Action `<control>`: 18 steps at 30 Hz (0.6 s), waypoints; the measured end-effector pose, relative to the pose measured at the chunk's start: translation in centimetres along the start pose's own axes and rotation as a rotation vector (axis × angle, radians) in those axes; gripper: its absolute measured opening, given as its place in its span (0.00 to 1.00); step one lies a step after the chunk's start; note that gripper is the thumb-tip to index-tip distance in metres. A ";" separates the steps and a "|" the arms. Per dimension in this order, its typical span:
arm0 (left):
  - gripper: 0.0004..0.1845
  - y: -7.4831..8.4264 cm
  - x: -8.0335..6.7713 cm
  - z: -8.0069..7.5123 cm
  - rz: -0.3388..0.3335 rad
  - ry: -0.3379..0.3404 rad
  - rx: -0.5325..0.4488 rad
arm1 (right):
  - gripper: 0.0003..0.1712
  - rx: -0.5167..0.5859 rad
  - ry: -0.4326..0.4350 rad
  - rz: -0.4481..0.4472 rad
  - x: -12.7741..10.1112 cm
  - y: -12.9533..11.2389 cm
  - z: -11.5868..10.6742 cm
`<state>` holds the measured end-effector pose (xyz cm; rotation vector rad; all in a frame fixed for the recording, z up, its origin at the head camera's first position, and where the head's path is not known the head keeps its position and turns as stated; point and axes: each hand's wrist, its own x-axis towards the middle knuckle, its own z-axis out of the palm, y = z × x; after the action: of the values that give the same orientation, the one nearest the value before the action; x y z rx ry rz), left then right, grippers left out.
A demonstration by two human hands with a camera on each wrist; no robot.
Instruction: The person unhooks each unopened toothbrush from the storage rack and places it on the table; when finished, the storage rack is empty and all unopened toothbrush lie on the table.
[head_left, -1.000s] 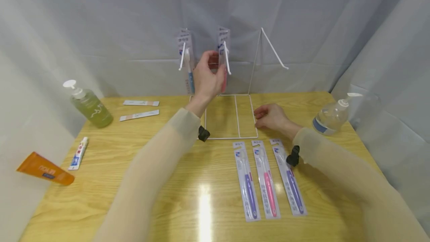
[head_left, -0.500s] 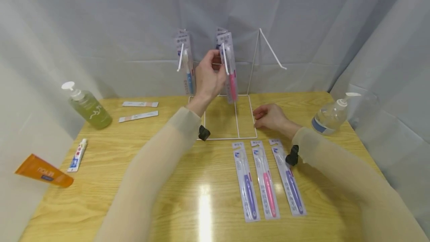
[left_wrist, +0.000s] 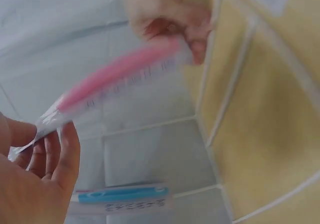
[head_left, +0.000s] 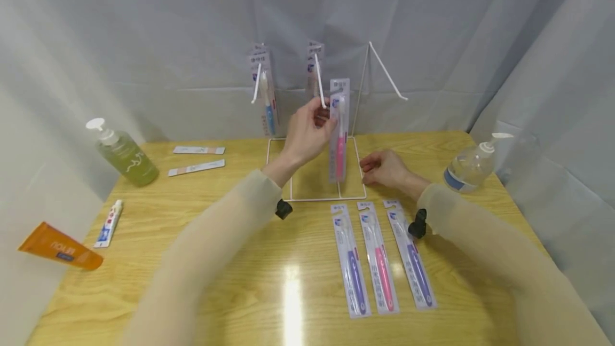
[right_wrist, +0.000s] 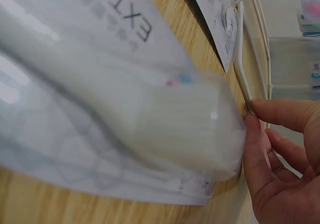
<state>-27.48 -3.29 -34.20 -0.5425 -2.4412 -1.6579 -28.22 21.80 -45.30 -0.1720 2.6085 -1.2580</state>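
Note:
My left hand [head_left: 307, 135] pinches the edge of a packaged pink toothbrush [head_left: 340, 148], held upright just in front of the white wire display rack [head_left: 317, 199]. In the left wrist view this pink toothbrush [left_wrist: 120, 74] slants away from thumb and fingers. My right hand [head_left: 390, 168] holds the right side of the rack's base; the right wrist view shows thumb and forefinger pinching the wire [right_wrist: 242, 69]. On the left hook hang toothbrush packs, a blue-handled one [head_left: 268, 105] foremost. Another pack [head_left: 313, 68] hangs on the middle hook, partly hidden. The right hook [head_left: 388, 71] bears nothing.
Three packaged toothbrushes lie in front of the rack: purple [head_left: 354, 276], pink [head_left: 383, 276] and purple [head_left: 419, 274]. Pump bottles stand at left [head_left: 127, 156] and right [head_left: 473, 167]. Two slim sachets [head_left: 197, 167], a small toothpaste tube [head_left: 109, 223] and an orange tube [head_left: 62, 247] lie left.
My left hand has drawn the pink toothbrush pack forward off the middle hook, then down and to the right. The right hand stays on the rack's base.

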 end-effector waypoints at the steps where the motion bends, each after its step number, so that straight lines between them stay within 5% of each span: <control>1: 0.18 -0.2 -0.7 0.0 -0.032 -0.035 -0.031 | 0.28 0.002 -0.003 0.002 0.0 0.1 0.0; 9: 0.24 -2.6 -6.9 -0.5 -0.327 -0.227 -0.267 | 0.30 0.012 -0.016 -0.003 0.2 0.1 -0.1; 18: 0.25 -5.7 -14.4 -0.4 -0.554 -0.371 -0.329 | 0.30 0.045 -0.014 -0.020 0.0 0.2 0.0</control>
<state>-16.29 -8.62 -43.51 -0.2257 -2.7692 -2.3931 -28.20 21.95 -45.43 -0.1982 2.5702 -1.3160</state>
